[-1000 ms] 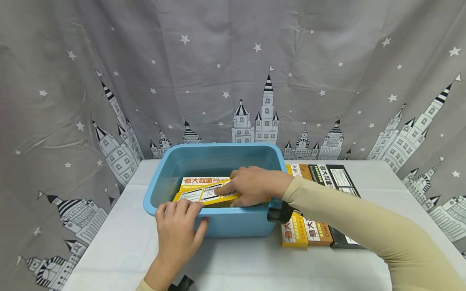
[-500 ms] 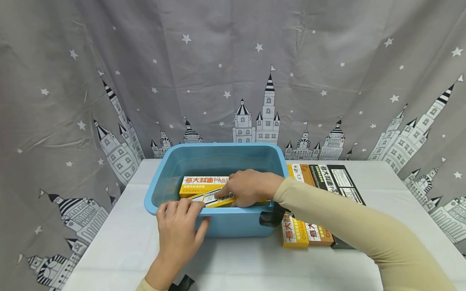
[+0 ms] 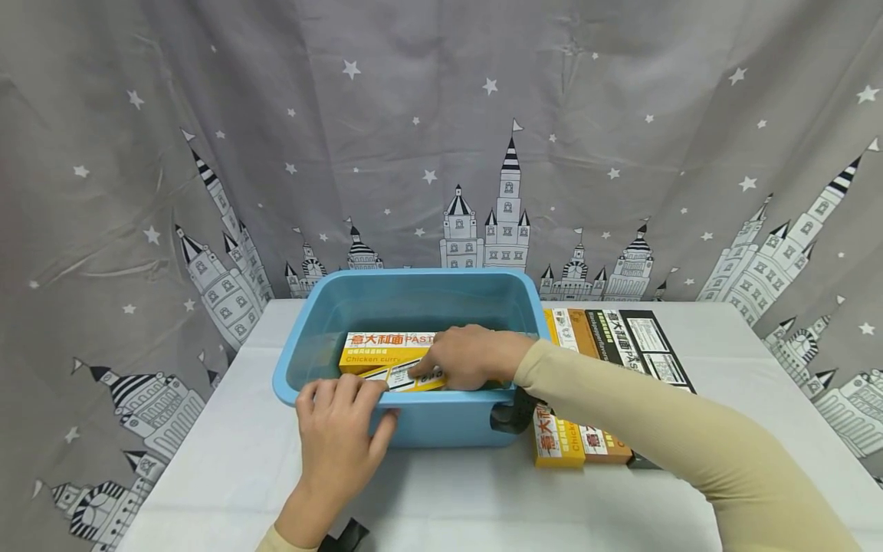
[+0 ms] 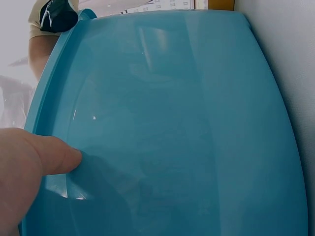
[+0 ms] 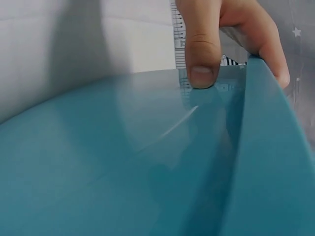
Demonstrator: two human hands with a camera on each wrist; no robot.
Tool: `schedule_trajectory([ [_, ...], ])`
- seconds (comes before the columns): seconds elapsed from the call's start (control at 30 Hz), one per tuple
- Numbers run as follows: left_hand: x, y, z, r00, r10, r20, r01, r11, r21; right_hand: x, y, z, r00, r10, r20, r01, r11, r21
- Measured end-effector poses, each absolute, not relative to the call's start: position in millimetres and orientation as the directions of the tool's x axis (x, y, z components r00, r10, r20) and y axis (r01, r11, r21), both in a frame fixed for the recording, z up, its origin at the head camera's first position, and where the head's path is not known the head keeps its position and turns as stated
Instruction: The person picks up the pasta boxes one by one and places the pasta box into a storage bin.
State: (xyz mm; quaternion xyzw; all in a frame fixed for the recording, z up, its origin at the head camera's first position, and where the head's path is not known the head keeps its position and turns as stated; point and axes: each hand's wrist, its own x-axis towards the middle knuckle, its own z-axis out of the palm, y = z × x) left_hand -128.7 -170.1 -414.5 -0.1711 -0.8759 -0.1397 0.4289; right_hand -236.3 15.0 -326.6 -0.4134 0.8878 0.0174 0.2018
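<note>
A light-blue plastic tub [image 3: 441, 426] stands on the white table. My left hand [image 3: 339, 433] grips its front rim, fingers over the edge and the thumb [image 4: 61, 156] against the outer wall. Inside the tub lies a yellow pasta box [image 3: 375, 354] marked "Chicken curry". In front of it, at a slant close to the front wall, is a second yellow pasta box [image 3: 396, 376]. My right hand [image 3: 472, 358] reaches into the tub and holds this second box, index finger on its top face; the thumb side and the box's right end are hidden.
Right of the tub, partly under my right forearm, several pasta boxes lie side by side: a yellow box [image 3: 557, 454], an orange-brown box [image 3: 602, 451] and black boxes [image 3: 655, 349]. A grey curtain [image 3: 414, 153] with castles hangs behind the table.
My right hand has lowered the second yellow box toward the tub's front wall, so more of the box behind it shows. The left hand has stayed on the rim.
</note>
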Motion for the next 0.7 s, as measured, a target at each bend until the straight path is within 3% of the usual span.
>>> schedule_trajectory([
  [0.33, -129, -170, -414, -0.581, 0.181, 0.794, 0.418, 0.903, 0.100, -237, 18, -330, -0.577, -0.730, -0.367, -0.739, 0.658, -0.147],
  [0.7, -128, -170, -415, -0.600, 0.178, 0.780, 0.411, 0.905, 0.109, -239, 38, -342, -0.545, -0.747, -0.380, -0.718, 0.650, -0.249],
])
